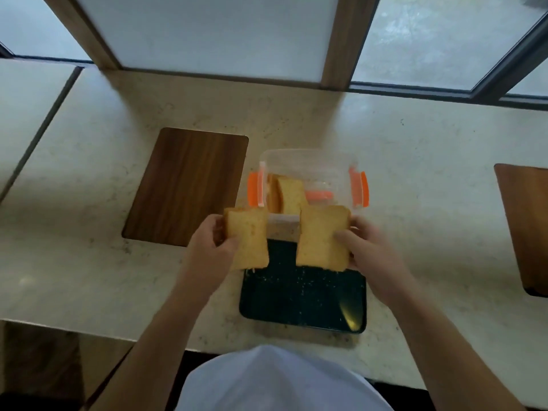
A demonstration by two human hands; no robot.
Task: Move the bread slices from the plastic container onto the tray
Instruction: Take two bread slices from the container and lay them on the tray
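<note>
A clear plastic container (308,161) with orange clips stands on the counter, with bread slices (289,194) leaning upright at its left side. Just in front of it lies a dark tray (302,298) dotted with crumbs. My left hand (212,243) holds one golden bread slice (249,238) above the tray's far left corner. My right hand (366,244) holds a second bread slice (320,237) above the tray's far right part. Both slices hang tilted, clear of the tray's surface.
A dark wooden board (186,188) lies on the pale counter (89,247) left of the container. Another wooden board (526,226) shows at the right edge. Window frames (335,40) stand behind the counter. My white shirt (275,381) fills the bottom.
</note>
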